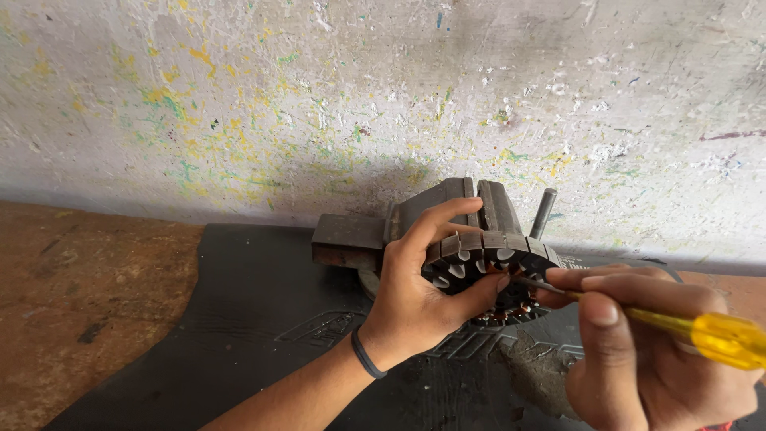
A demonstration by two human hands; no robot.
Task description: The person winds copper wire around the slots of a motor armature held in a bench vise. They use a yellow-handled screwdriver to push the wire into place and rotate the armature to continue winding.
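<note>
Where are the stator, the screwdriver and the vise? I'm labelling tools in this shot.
stator (479, 247), head view, on its toothed outer rim.
screwdriver (726, 338), head view, on its yellow handle.
vise (347, 239), head view, on its rusty left block.

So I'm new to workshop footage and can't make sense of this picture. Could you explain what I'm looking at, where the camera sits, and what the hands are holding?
The camera is worn on a person's head and looks down at their own two bare hands. The left hand, with a dark band on its wrist, grips a round slotted metal core, a ring of steel teeth with copper wire showing at its lower edge. The right hand holds a screwdriver with a yellow handle, its tip pointed into the core. Behind them sits a metal bench vise. It stands on a black rubber mat laid over a brown worktop, against a paint-speckled wall.
</note>
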